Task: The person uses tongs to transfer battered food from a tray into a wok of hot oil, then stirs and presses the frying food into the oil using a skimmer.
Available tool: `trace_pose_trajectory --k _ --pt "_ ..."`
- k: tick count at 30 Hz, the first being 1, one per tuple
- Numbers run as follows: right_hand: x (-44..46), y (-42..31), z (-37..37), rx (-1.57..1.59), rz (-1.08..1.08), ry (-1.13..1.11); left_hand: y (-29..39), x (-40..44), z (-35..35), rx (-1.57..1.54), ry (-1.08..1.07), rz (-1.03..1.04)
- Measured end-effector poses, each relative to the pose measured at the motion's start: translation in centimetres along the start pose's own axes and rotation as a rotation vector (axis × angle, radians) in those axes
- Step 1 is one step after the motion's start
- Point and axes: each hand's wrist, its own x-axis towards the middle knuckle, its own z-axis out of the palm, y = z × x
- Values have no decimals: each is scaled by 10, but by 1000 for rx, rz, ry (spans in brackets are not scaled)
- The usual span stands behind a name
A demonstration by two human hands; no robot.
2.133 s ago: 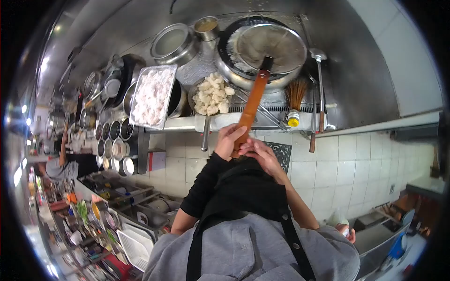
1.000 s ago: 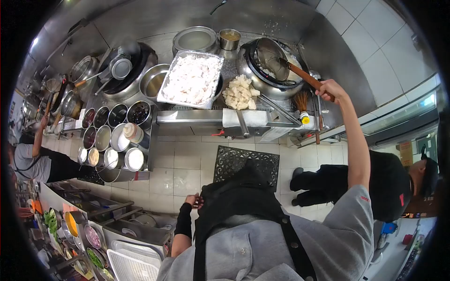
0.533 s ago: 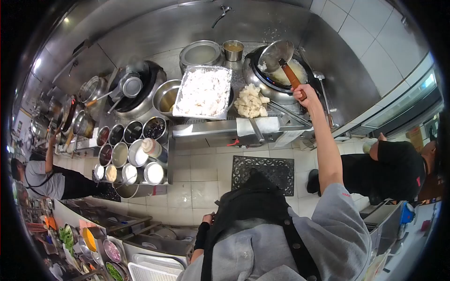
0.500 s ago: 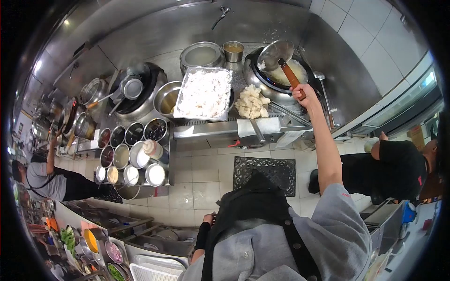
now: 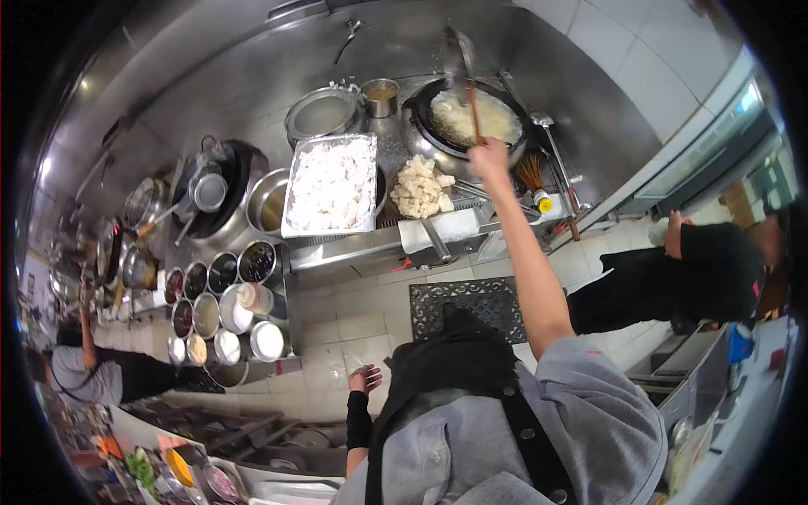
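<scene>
My right hand (image 5: 490, 160) is closed round the wooden handle of a wide round metal skimmer (image 5: 457, 57). The skimmer stands tilted, nearly edge-on and blurred, above the left part of a wok (image 5: 497, 124) of pale, foaming liquid. Away from the counter, my left hand (image 5: 365, 379) hangs beside the black apron, fingers spread and holding nothing. Left of my right arm, a heap of pale, lumpy pieces (image 5: 421, 187) rests on a holder with a metal handle (image 5: 436, 239). Beside it lies a metal tray (image 5: 370, 225) filled with white-coated pieces.
A ladle (image 5: 543, 120) and a bamboo brush (image 5: 528, 172) lie right of the wok. Behind the tray are a wide pot (image 5: 322, 114) and a small metal pot (image 5: 380, 98). Several sauce containers (image 5: 223, 271) stand left. Co-workers are at right (image 5: 715, 273) and far left (image 5: 84, 370).
The skimmer has turned from face-on to nearly edge-on and risen. My left hand has moved out from the apron, fingers now spread. The whole view has shifted slightly.
</scene>
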Motion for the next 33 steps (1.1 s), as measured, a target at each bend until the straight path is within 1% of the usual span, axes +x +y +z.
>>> trace_pose_trajectory --k 1,3,4,5,6,7,9,11,12,13,15,18,21,22,23,24,25,26,27,29,33 --pt "-1 4 -19 -35 -39 18 -12 -4 3 -12 12 -24" --pt "12 21 -46 -110 -185 124 -36 -9 12 -12 32 -81" --pt "19 25 -56 -136 -132 128 -50 -11 13 59 35 -68" --pt "27 27 -65 -161 -77 134 -79 3 10 24 60 -53" --pt "36 29 -72 -184 -23 144 -96 13 10 68 68 -34" --pt "46 35 -75 -208 -13 177 -106 17 10 190 63 -10" --pt "67 60 -70 -253 4 241 -111 21 7 476 33 56" --pt "80 73 -63 -236 25 263 -107 20 9 640 11 106" --pt "82 75 -62 -228 35 271 -102 19 10 670 4 116" --pt "83 78 -63 -120 116 207 -98 19 12 682 -2 121" --pt "68 44 -68 98 270 74 -83 16 15 660 -11 122" --pt "66 41 -68 295 346 -6 -59 9 21 547 -27 83" --pt "61 47 -59 309 320 -68 -41 2 25 383 -21 10" --pt "62 49 -56 352 359 -97 -33 -1 29 318 -3 -41" --pt "61 53 -53 284 320 -92 -25 -5 32 253 14 -93" --pt "52 50 -48 217 281 -86 -12 -19 40 303 32 -108" --pt "44 46 -46 149 240 -81 -16 -12 38 270 24 -119" --pt "36 43 -50 16 199 -74 -20 -4 36 233 15 -132" --pt "33 47 -51 -98 92 -31 -23 -2 35 196 7 -148" --pt "26 58 -53 -328 -121 51 -30 2 33 232 -9 -146" --pt "12 25 -82 -240 -28 -9 -44 7 31 399 -65 -106"
